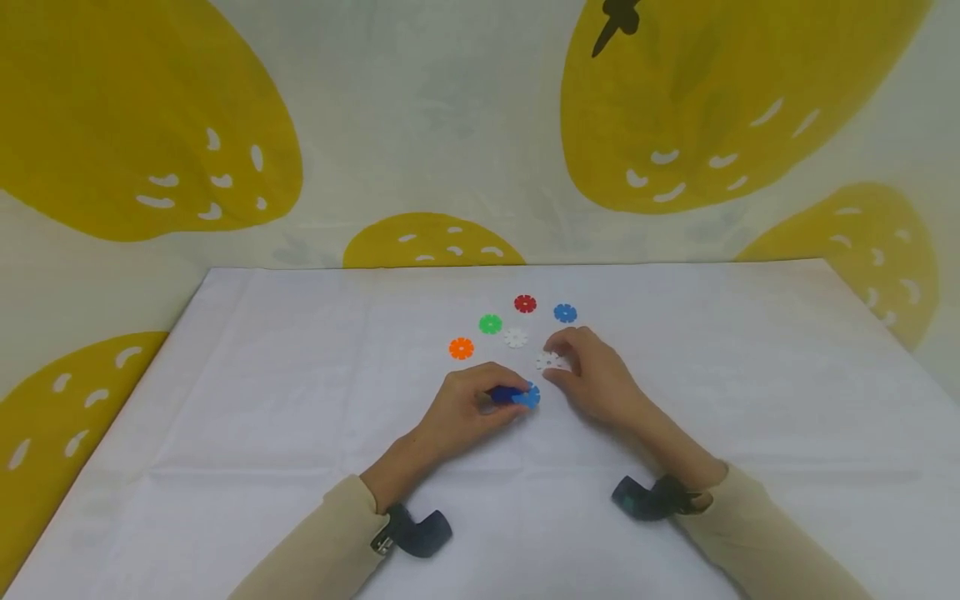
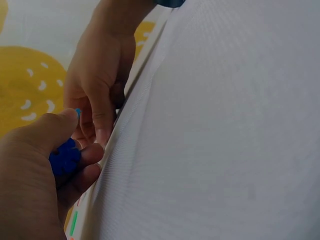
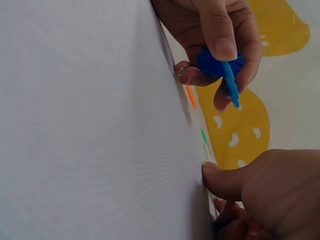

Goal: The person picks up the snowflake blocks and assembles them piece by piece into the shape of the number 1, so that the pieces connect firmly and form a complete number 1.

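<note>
My left hand [image 1: 461,410] holds two joined snowflake discs, pinched between thumb and fingers above the white table. One is a dark blue snowflake disc [image 3: 206,62]; a light blue snowflake disc [image 3: 231,89] is slotted into it at an angle. To the right, my right hand [image 1: 600,382] is low at the tabletop, with thumb and fingertips at opposite edges of a white snowflake disc [image 1: 549,362]. The fingers partly cover this disc, and the right wrist view hides it behind the thumb [image 3: 225,181].
Beyond the hands lie an orange disc [image 1: 461,348], a green disc [image 1: 491,324], another white disc [image 1: 516,337], a red disc [image 1: 525,304] and a blue disc [image 1: 566,313]. They rest flat on the white-covered table [image 1: 262,400]. A yellow-patterned cloth [image 1: 435,150] hangs behind.
</note>
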A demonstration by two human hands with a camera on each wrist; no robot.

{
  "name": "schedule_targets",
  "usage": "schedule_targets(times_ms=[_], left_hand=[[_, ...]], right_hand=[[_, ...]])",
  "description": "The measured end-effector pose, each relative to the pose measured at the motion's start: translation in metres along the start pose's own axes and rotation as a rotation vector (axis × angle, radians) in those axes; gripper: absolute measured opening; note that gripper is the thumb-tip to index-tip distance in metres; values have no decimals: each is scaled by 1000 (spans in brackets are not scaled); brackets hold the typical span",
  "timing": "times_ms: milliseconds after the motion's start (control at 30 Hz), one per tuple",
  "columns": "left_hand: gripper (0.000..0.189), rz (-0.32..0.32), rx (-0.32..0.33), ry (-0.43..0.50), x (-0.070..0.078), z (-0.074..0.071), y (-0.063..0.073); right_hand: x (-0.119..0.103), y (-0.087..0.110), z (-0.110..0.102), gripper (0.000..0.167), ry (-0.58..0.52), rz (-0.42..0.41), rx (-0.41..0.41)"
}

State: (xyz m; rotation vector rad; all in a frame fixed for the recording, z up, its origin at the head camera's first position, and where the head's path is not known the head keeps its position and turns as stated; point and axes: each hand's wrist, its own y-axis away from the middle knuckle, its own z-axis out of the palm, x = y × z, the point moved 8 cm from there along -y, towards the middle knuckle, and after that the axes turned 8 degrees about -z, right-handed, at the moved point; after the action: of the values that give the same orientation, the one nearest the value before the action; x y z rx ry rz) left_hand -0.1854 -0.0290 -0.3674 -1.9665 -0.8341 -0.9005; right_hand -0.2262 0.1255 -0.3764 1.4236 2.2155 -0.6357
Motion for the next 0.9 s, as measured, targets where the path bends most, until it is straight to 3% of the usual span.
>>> schedule_targets(times_ms=[167,433,900], left_hand=[[25,-12,6,-13,5,-2,-1],[27,-28,15,-30,-1,-1,-1],[26,-94,30,-44,-4,-3,0]], right_hand=[[2,1,-3,30,-71,4,32],[2,1,-9,26,-112,-81,66],[11,13,-15,26,-222,24,27]])
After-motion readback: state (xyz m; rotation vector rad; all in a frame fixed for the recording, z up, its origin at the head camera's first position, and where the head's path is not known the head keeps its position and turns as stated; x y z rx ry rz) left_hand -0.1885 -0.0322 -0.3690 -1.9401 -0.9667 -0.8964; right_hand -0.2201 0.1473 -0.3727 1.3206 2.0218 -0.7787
